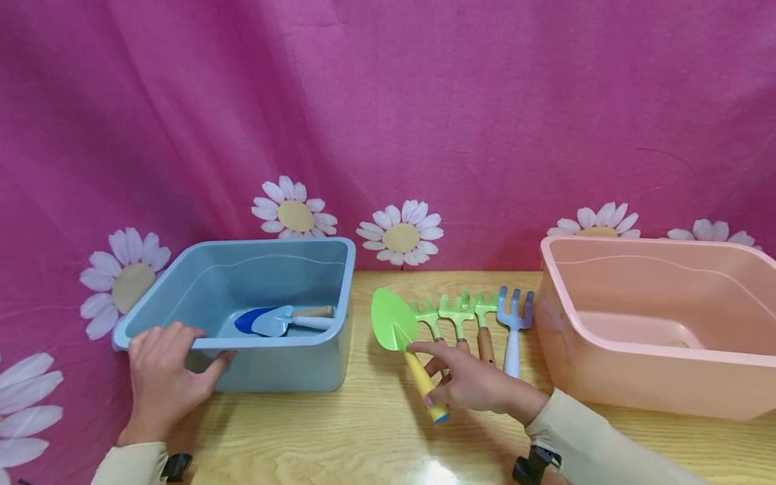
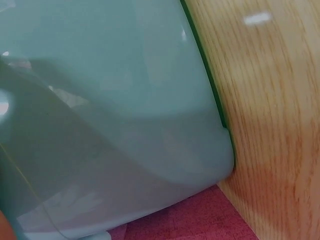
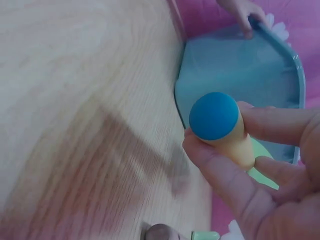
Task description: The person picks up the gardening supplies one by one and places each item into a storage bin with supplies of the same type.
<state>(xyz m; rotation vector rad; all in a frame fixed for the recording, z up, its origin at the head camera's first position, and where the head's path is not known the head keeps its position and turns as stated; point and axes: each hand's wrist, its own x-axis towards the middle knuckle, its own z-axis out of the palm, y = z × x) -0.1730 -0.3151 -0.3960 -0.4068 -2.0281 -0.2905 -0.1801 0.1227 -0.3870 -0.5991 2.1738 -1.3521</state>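
My right hand (image 1: 475, 382) pinches a toy trowel (image 1: 393, 322) by its yellow handle, above the table. The trowel's green blade points away and to the left. In the right wrist view, thumb and fingers lie around the blue-capped handle end (image 3: 214, 116). My left hand (image 1: 165, 374) grips the front rim of a blue basin (image 1: 279, 372), fingers over the rim and thumb outside. Two trowels lie inside the basin, a light blue one (image 1: 274, 323) and a dark blue one (image 1: 244, 321). The left wrist view shows mostly the basin's wall (image 2: 130, 90).
Right of the trowel lie several green hand forks (image 1: 459, 308), partly hidden by my right hand, and a blue hand fork (image 1: 512, 330). A pink basin (image 1: 661, 380) stands at the right. Behind the wooden table (image 1: 303, 431) hangs a pink flowered cloth (image 1: 485, 121).
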